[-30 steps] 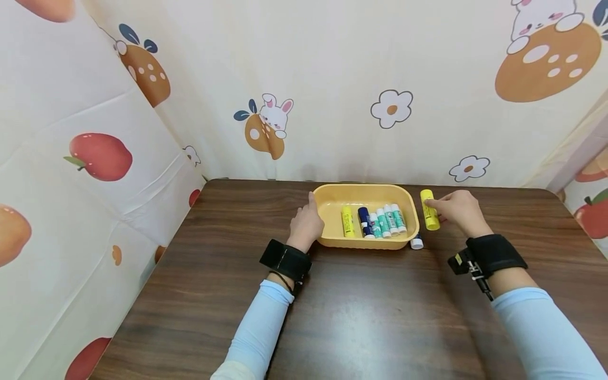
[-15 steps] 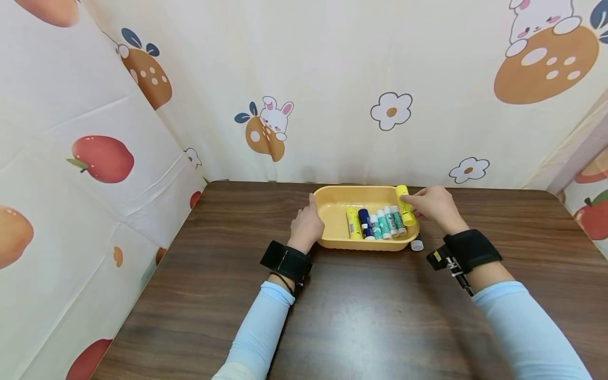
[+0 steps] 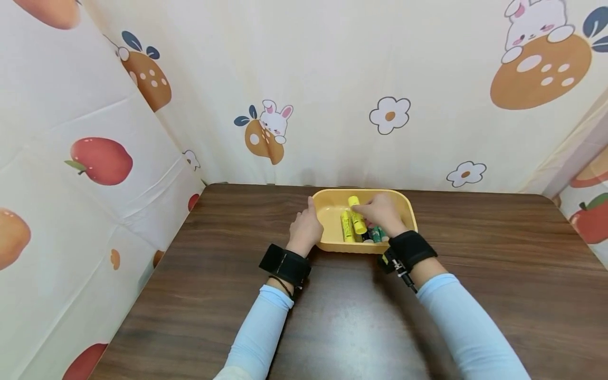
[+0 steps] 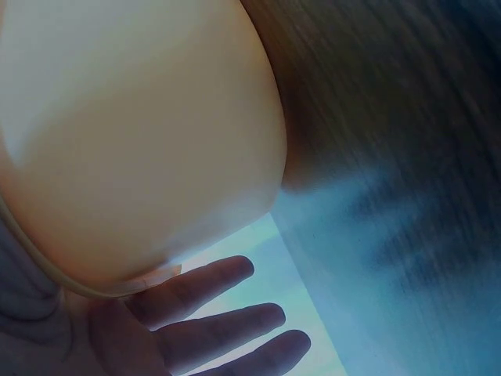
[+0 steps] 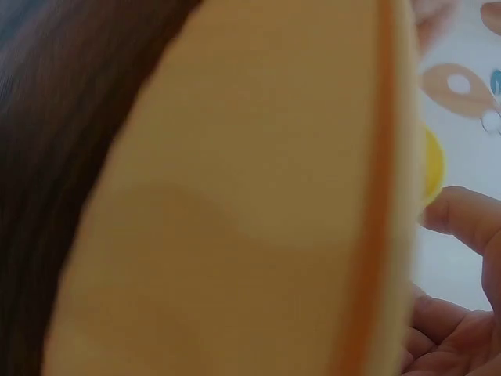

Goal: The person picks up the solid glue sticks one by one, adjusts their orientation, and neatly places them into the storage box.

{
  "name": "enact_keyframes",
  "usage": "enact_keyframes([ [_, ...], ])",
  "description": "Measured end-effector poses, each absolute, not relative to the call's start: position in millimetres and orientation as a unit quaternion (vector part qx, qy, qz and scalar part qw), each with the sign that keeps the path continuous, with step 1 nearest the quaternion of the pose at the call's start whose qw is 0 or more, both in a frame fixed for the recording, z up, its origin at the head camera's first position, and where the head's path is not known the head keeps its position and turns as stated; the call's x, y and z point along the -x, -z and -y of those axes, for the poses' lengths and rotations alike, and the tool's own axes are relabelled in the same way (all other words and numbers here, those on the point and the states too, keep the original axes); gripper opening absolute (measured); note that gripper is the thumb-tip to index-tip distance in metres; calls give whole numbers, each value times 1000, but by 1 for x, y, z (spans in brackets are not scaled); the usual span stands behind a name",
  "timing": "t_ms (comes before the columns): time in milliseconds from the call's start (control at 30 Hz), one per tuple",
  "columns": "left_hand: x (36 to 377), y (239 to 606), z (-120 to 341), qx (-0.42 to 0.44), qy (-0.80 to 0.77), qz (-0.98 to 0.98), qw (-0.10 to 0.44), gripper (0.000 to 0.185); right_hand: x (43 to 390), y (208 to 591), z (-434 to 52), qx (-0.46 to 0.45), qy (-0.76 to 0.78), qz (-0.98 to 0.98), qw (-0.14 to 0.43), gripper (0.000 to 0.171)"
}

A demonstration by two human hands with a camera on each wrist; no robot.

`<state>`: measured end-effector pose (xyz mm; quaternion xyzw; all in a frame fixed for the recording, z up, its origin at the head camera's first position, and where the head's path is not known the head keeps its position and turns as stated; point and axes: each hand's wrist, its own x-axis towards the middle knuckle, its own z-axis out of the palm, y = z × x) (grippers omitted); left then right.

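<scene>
A yellow-orange tray (image 3: 404,203) sits at the back middle of the dark wooden table (image 3: 361,316). My right hand (image 3: 369,211) is over the tray and pinches a yellow glue stick (image 3: 355,214) by its side. Below it in the tray lie another yellow glue stick (image 3: 346,228) and several teal ones (image 3: 377,234), partly hidden by the hand. My left hand (image 3: 309,221) rests against the tray's left end with straight fingers (image 4: 219,313) beside the tray wall (image 4: 141,141). In the right wrist view the stick's yellow end (image 5: 433,164) shows past the tray wall (image 5: 258,196).
Printed cloth walls (image 3: 332,79) with fruit and rabbit patterns close in the table at the back and left. Bare tabletop spreads in front of the tray and to its right (image 3: 499,237). Both wrists wear black bands (image 3: 285,261).
My right hand picked up the yellow glue stick from the table right of the tray and carried it leftward over the tray. The left hand stayed at the tray's left end.
</scene>
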<state>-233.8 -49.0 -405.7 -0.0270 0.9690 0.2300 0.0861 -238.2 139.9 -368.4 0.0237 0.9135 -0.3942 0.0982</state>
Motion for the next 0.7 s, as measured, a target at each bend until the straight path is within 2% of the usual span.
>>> enact_keyframes([
  [200, 233, 407, 50, 28, -220, -971, 84, 69, 240, 385, -108, -22, 425, -902, 73, 37],
  [367, 232, 408, 50, 30, -220, -971, 91, 71, 241, 393, -90, -18, 358, -932, 49, 43],
  [567, 232, 408, 48, 24, -222, -972, 76, 70, 240, 402, -84, -10, 282, -959, 18, 32],
  [700, 231, 408, 48, 21, -219, -972, 78, 70, 239, 406, -85, -2, 255, -967, 4, 31],
])
